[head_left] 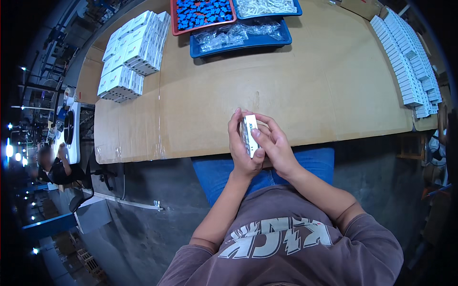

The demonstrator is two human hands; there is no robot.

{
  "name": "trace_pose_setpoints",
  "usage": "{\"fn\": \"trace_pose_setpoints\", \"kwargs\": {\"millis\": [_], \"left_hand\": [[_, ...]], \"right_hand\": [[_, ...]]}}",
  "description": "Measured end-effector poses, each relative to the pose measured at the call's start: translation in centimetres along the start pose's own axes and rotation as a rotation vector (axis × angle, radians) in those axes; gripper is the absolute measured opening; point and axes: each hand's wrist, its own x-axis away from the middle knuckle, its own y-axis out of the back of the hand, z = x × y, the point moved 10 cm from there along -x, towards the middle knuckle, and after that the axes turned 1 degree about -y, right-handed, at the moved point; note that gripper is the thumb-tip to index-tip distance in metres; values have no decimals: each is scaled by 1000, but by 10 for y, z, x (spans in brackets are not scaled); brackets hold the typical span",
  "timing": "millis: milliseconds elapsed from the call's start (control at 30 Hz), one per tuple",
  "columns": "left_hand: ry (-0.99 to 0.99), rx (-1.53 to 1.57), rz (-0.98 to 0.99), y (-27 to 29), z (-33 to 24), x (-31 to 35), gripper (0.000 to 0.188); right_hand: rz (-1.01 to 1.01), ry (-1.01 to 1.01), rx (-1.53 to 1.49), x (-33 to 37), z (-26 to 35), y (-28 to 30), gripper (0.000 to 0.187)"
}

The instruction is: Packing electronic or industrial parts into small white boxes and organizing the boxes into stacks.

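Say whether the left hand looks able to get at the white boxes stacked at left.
Probably not: the left hand and right hand hold a small white box, though the cardboard tabletop toward the stack shows no obstacle.

White box (pixel 251 136) partly hidden by the hands (pixel 278 151), red tray (pixel 205 27) cut off at top edge

The left hand (pixel 237 152) cups the left side of the white box (pixel 250 136) — fingers reaching up along it, thumb bent at its near right corner. The right hand (pixel 280 151) closes from the box's right, thumb laid on its face, other fingers curled around toward its far end. Below the box — one to each side — the left forearm (pixel 220 212) and right forearm (pixel 322 191) slant inward, elbows bent.
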Motion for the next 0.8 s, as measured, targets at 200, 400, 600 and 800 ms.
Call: {"fn": "trace_pose_setpoints", "kwargs": {"millis": [200, 400, 600, 800], "left_hand": [[-164, -106, -113, 15, -18, -1, 99], [-153, -106, -117, 18, -20, 3, 85], [-156, -84, -103, 16, -19, 4, 82], [-128, 2, -92, 15, -12, 8, 84]], "right_hand": [[84, 192, 120, 4, 2, -16, 57], [74, 293, 352, 18, 9, -24, 54], [66, 336, 437, 23, 15, -23, 51], [38, 375, 455, 25, 11, -16, 50]]}}
